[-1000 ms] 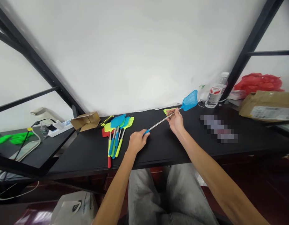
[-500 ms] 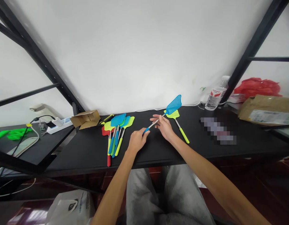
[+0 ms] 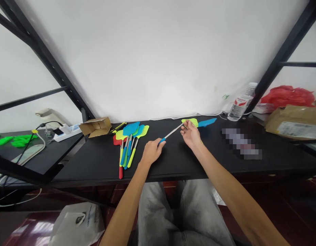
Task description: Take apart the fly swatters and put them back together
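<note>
A blue fly swatter (image 3: 174, 131) with a metal shaft is held above the black table between both my hands. My left hand (image 3: 152, 150) is closed round its blue handle. Near the swatter's head, my right hand (image 3: 191, 134) pinches the shaft, and the blue head sticks out beyond the fingers, seen nearly flat. Behind the right hand lies a yellow-green fly swatter (image 3: 193, 121), its handle mostly hidden by the hand and forearm. To the left, several fly swatters in blue, yellow-green and red make a pile (image 3: 129, 145), heads toward the wall.
An open cardboard box (image 3: 95, 128) and a white power strip (image 3: 68, 132) are at the left. On the right stand a water bottle (image 3: 241, 104), a blurred-out object (image 3: 241, 143) and a taped carton (image 3: 293, 123) with a red plastic bag (image 3: 288, 95) behind. Black frame posts rise on both sides.
My right hand has slid rightward along the swatter and closed on the shaft near its head. More shaft shows between my hands, and the blue head has moved right and lower.
</note>
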### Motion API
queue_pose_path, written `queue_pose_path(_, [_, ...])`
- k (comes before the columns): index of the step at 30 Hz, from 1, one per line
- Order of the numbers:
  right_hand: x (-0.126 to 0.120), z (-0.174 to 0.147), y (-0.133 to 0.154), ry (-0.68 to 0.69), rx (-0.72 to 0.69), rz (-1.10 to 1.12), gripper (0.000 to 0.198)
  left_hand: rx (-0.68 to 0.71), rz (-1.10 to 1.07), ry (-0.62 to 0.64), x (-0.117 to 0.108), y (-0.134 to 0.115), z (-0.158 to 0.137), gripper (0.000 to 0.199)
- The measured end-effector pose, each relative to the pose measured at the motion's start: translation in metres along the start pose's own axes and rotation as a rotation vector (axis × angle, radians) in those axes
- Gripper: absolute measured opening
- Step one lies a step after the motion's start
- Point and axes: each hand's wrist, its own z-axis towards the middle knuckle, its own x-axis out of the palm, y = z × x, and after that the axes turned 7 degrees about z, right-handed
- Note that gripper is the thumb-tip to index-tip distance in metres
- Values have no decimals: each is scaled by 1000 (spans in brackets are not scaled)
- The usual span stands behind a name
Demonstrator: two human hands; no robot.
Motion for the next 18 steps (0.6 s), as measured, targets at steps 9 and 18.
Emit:
queue_pose_path(9, [-8,6,4,30,-86,-360,36,-29,21,17,3,4,1,45])
queue_pose_path(18, [-59,55,98,-225,-273,-1924,57,-9,73,35,5,4,3,44])
